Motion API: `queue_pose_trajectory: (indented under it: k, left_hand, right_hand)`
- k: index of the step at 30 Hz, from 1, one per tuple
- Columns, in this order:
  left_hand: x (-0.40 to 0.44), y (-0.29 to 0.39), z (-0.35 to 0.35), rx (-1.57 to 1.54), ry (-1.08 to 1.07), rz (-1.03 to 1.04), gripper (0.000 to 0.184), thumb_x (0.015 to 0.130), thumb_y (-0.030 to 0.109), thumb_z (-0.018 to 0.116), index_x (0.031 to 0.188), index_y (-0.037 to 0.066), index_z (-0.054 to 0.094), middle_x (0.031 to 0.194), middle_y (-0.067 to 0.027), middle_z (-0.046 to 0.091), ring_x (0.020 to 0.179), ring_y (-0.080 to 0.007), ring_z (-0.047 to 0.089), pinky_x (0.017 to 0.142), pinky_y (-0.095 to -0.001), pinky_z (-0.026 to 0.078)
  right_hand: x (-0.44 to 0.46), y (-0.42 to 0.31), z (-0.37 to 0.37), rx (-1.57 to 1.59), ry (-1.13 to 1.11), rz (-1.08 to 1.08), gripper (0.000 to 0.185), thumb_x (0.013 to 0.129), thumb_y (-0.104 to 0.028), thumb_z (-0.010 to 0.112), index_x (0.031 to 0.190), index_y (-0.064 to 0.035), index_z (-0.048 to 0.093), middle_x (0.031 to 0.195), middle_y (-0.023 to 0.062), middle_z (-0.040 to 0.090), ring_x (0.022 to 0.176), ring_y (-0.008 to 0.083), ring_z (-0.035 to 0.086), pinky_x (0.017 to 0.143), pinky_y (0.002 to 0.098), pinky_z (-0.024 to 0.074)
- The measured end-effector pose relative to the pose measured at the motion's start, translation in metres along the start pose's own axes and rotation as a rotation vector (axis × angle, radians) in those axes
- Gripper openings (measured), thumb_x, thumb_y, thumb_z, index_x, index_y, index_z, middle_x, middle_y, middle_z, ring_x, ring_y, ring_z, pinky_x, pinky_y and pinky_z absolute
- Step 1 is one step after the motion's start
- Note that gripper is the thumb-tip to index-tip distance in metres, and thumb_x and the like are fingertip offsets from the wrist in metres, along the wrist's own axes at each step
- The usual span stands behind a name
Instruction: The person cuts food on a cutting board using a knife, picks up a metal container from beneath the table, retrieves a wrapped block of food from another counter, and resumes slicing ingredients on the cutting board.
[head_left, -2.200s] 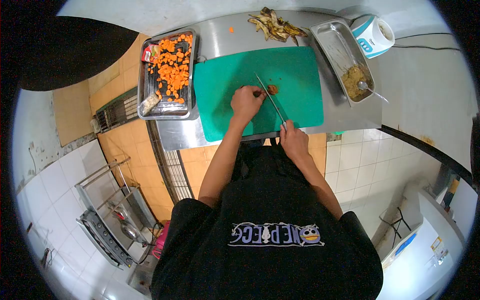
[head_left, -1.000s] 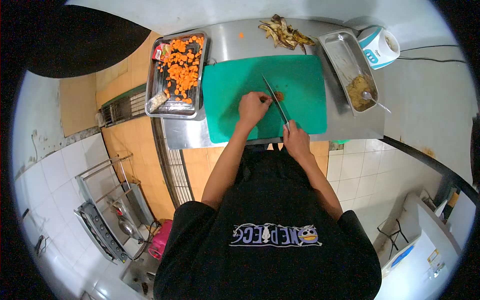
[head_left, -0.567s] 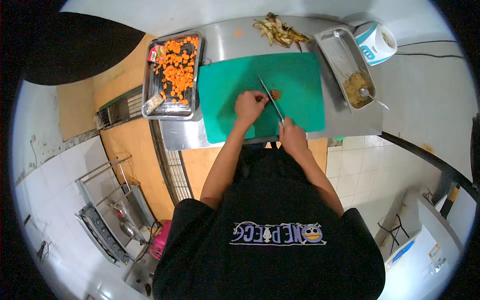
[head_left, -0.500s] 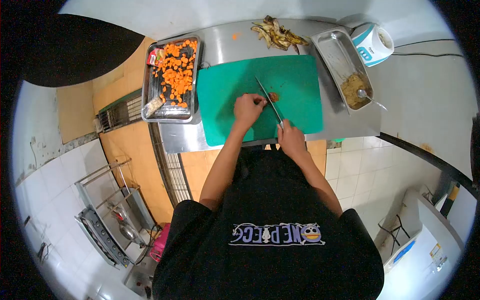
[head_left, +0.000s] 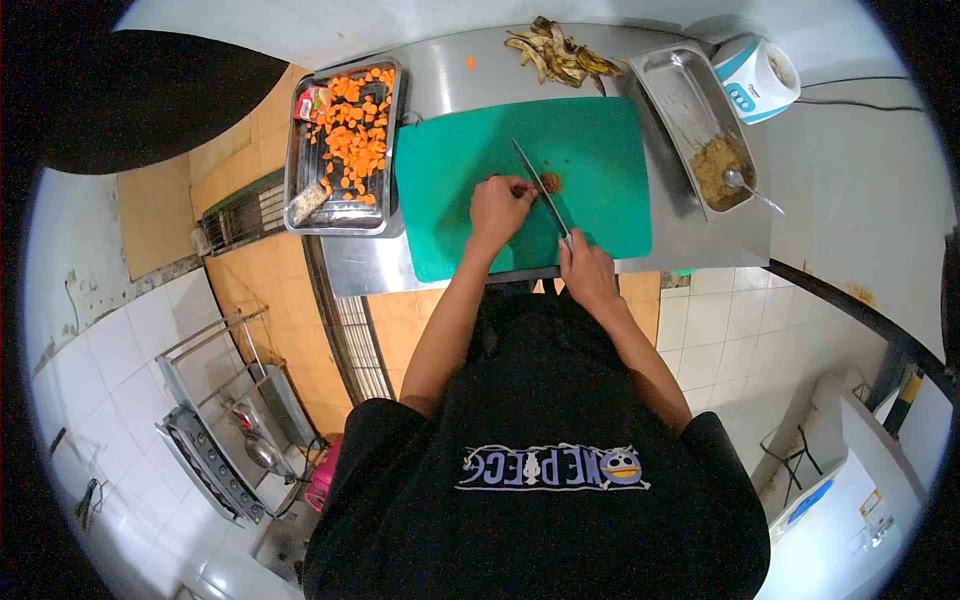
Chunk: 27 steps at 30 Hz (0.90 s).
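Observation:
On the green cutting board (head_left: 450, 150), my left hand (head_left: 500, 208) has its fingers pressed around a small dark brown piece, mostly hidden by the fingertips. My right hand (head_left: 588, 270) is closed on the handle of a knife (head_left: 540, 185), whose blade lies slantwise just right of my left fingertips. Against the blade's right side sits a small heap of brown cut bits (head_left: 551, 182), with a few crumbs beyond it.
A metal tray (head_left: 292, 165) at left holds orange carrot pieces, a red packet (head_left: 312, 103) and a pale wrapped item (head_left: 309, 203). Peels (head_left: 560, 55) lie behind the board. At right are a metal pan (head_left: 665, 95) with mash and a spoon (head_left: 735, 179), and a white-and-blue appliance (head_left: 755, 80).
The camera view shifts slightly between frames. Both hands stay in nearly the same place on the board, and the knife stays beside the left fingertips with small changes in angle.

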<state>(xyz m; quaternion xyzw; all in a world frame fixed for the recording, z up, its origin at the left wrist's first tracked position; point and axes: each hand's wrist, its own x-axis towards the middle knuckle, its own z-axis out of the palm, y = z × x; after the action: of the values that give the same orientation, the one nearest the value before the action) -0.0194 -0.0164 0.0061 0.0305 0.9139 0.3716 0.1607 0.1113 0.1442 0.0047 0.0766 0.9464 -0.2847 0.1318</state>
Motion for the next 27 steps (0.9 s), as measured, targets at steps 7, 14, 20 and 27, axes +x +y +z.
queue_pose_trajectory:
  k: [7,14,20,27]
  left_hand:
    - [-0.001,-0.011,0.009,-0.062,-0.015,-0.029,0.017,0.081,0.025,0.080,0.092,0.012,0.081,0.085,-0.0128,0.076,0.077,-0.0328,0.073,0.071,-0.0431,0.058]
    - [-0.004,-0.006,0.004,-0.098,0.028,0.025,0.019,0.087,0.026,0.077,0.092,0.007,0.080,0.082,-0.0130,0.076,0.067,-0.0258,0.074,0.070,-0.0403,0.057]
    - [-0.001,-0.001,0.008,0.001,0.128,0.107,0.020,0.086,0.026,0.077,0.094,0.008,0.081,0.086,-0.0155,0.076,0.063,-0.0308,0.072,0.071,-0.0411,0.057]
    - [0.003,-0.002,0.007,-0.014,0.108,0.078,0.018,0.086,0.025,0.077,0.096,0.010,0.081,0.080,-0.0160,0.075,0.062,-0.0306,0.071,0.069,-0.0417,0.057]
  right_hand:
    - [0.002,-0.005,-0.003,-0.016,-0.034,0.037,0.027,0.103,-0.031,0.054,0.107,-0.0047,0.053,0.076,0.0266,0.068,0.070,0.0494,0.067,0.064,0.0624,0.0519]
    - [-0.004,-0.005,-0.018,0.045,-0.031,0.035,0.030,0.104,-0.033,0.052,0.105,-0.0027,0.054,0.081,0.0283,0.068,0.077,0.0500,0.067,0.069,0.0627,0.0514]
    - [-0.026,0.000,-0.023,-0.012,-0.033,0.066,0.030,0.104,-0.034,0.052,0.105,-0.0039,0.054,0.074,0.0257,0.067,0.067,0.0479,0.066,0.061,0.0598,0.0525]
    - [-0.029,-0.003,-0.022,-0.007,-0.017,0.058,0.030,0.103,-0.030,0.053,0.106,-0.0002,0.056,0.070,0.0287,0.064,0.067,0.0503,0.064,0.062,0.0600,0.0504]
